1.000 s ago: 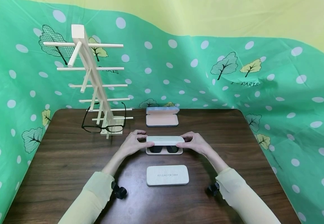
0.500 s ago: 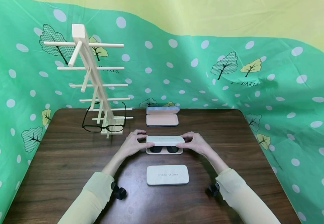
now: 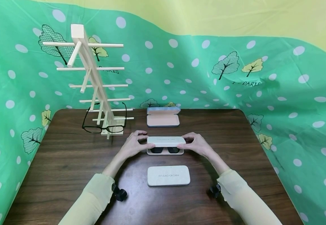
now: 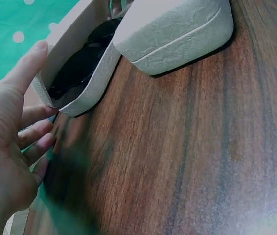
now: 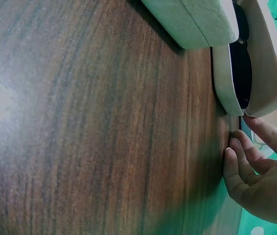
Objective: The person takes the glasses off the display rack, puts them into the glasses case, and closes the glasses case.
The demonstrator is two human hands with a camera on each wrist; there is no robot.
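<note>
The half-open case [image 3: 165, 145] lies at the centre of the counter [image 3: 67, 162], its long axis running left to right across the person's front. Its lid [image 3: 166, 141] is tilted down toward the base, hinge on the far side, so the mouth faces the person. Dark sunglasses [image 3: 165, 150] lie inside, lenses visible through the gap.

The left hand [image 3: 133, 144] is at the case's left end, the right hand [image 3: 196, 144] at its right end. Both are equally near; neither has the advantage. Each grip pinches the lid end, thumb at the near edge and fingers curled over the top and far side. The left wrist view shows the thumb [image 4: 23, 68] lying along the lid and the fingers [image 4: 35, 132] bent behind the base [image 4: 87, 93]. The right wrist view shows the same on the other end, fingers [image 5: 256, 142] curled just beside the case end.

A closed case [image 3: 168, 175] lies just nearer the person, parallel and apart. An open case [image 3: 163, 117] sits farther back, also parallel. A wooden rack [image 3: 95, 81] stands far left, with black-framed spectacles [image 3: 104, 123] hung on its lowest rungs.

Judgement: closing would call for even downward pressure at both ends.
</note>
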